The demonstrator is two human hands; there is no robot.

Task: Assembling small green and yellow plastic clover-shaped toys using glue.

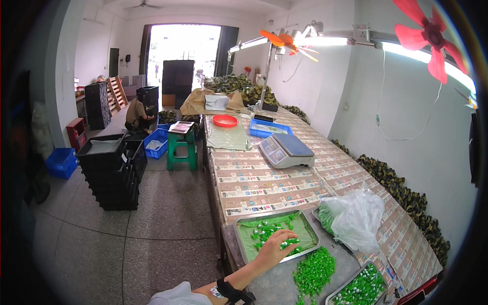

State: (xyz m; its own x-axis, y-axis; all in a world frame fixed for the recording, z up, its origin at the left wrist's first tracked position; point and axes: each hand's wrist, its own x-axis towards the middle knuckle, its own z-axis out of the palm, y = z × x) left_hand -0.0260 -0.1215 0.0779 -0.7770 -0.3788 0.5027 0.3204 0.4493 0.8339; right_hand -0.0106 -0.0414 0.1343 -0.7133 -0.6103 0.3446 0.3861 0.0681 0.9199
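Note:
My left hand [277,247] reaches in from the lower edge, a black strap [234,293] round the wrist. It hovers over the near right part of a metal tray [241,243] lined with greenish sheet. Its fingers are bent and apart, and I make out nothing between them. Small green pieces, some with white parts, lie scattered in the tray. Beside it, a heap of small green pieces [315,269] rests on the grey tabletop. To the right stands a second metal tray [330,298] of green and white pieces [363,285]. My right hand is out of view.
A clear plastic bag [358,216] sits right of the tray. Farther along the table [244,185] stand a scale [287,151], a blue tray [272,128] and a red basin [225,121]. Black crates [112,183] and a green stool [181,147] are left. A person [138,113] sits beyond.

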